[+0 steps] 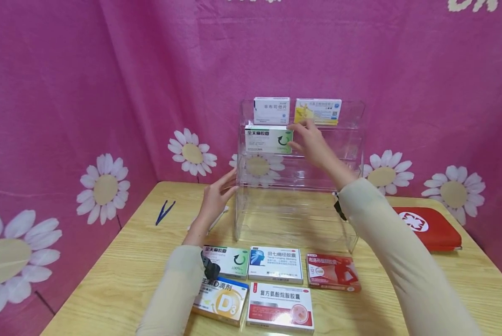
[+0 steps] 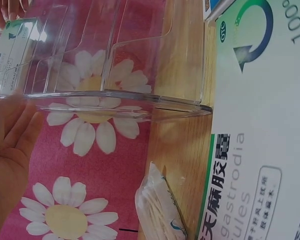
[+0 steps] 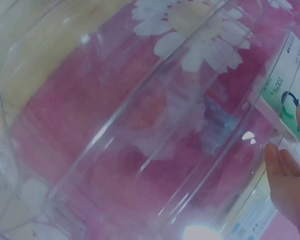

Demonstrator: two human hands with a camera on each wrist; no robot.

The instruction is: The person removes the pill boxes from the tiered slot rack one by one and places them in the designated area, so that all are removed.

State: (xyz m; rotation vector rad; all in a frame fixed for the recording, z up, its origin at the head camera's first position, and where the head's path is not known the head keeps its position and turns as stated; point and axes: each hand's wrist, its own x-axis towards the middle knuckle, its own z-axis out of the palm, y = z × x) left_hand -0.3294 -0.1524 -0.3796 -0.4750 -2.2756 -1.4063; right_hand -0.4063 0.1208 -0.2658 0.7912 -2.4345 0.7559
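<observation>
A clear acrylic tiered shelf (image 1: 351, 140) stands at the middle back of the wooden table. On its second tier sits a green-and-white medicine box (image 1: 267, 139), and my right hand (image 1: 298, 133) holds that box by its right end. In the right wrist view the fingers (image 3: 286, 182) lie beside the box (image 3: 285, 95), seen through the shelf wall (image 3: 140, 125). My left hand (image 1: 225, 183) rests with straight fingers against the shelf's left wall. The left wrist view shows the left hand's palm (image 2: 10, 150) at the shelf edge (image 2: 115, 96). A white box (image 1: 272, 109) and a yellow-and-white box (image 1: 318, 110) stand on the top tier.
Several medicine boxes lie along the table's front: a green-and-white one (image 1: 229, 261), a blue-and-white one (image 1: 276, 264), a red one (image 1: 332, 272), a D3 box (image 1: 221, 301), a white-and-red one (image 1: 281, 309). Blue tweezers (image 1: 164, 211) lie left, a cotton swab packet (image 2: 157, 210) near the shelf, a red pouch (image 1: 429, 227) right.
</observation>
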